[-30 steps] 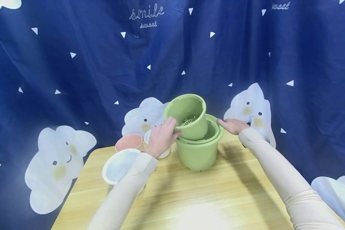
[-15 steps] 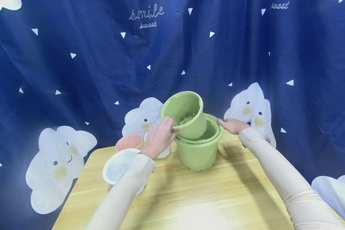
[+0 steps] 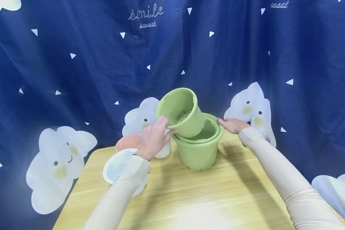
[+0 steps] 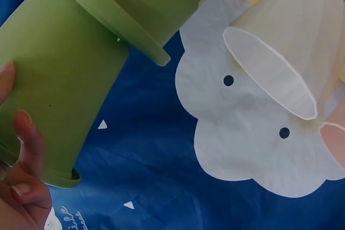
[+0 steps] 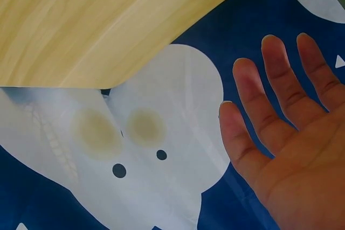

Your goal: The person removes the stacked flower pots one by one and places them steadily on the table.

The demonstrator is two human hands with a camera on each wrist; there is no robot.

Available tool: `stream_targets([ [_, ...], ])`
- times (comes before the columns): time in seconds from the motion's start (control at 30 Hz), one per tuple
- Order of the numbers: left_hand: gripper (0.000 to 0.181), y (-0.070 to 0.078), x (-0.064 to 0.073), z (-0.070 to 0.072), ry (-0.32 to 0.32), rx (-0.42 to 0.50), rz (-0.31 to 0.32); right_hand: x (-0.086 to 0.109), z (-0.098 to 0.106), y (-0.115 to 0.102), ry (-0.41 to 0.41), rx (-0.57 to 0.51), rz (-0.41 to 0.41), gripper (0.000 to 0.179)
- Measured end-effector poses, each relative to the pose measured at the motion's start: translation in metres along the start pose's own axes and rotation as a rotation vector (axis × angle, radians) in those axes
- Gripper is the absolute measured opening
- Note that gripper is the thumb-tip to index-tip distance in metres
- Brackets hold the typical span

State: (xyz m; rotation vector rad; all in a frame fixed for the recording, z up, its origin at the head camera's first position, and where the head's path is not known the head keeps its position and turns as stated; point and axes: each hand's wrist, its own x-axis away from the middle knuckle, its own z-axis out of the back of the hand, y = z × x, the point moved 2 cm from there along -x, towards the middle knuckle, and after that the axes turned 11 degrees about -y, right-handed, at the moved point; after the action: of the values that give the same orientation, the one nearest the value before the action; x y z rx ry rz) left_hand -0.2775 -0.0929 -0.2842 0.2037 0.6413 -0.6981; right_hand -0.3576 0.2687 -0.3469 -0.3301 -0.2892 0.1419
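A green plastic flower pot (image 3: 194, 123) leans to the left, its base down inside the mouth of two nested green pots (image 3: 196, 155). My left hand (image 3: 153, 137) grips the left part of its rim, fingers over the edge and thumb beneath. Part of that hand (image 4: 24, 187) shows beside the pot's wall (image 4: 59, 74) in the left wrist view. My right hand (image 3: 233, 125) touches the right rim of the lower stack with its thumb side. In the right wrist view, the fingers of this hand (image 5: 307, 160) are spread and nearly straight; the thumb is out of frame.
Left of the green pots stand a white pot with a pale blue inside (image 3: 118, 166), a pink pot (image 3: 128, 142) and another white pot (image 3: 164, 151), partly behind my left hand. The wooden table (image 3: 218, 191) ends before a blue curtain (image 3: 172, 57) printed with clouds.
My left hand has drawn the upper green pot up and to the left, tilting it further. The right hand and the lower stack have stayed in place.
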Motion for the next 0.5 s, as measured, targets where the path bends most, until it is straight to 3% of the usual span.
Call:
stream_targets([
  [0.23,0.035,-0.008,0.005,0.011,0.057,-0.012,0.003,0.001,0.001,-0.003,-0.001,0.004,0.006,0.101],
  [0.5,0.031,-0.022,0.019,0.019,0.007,0.008,0.062,0.0,0.0,-0.001,-0.003,-0.012,0.0,0.101],
])
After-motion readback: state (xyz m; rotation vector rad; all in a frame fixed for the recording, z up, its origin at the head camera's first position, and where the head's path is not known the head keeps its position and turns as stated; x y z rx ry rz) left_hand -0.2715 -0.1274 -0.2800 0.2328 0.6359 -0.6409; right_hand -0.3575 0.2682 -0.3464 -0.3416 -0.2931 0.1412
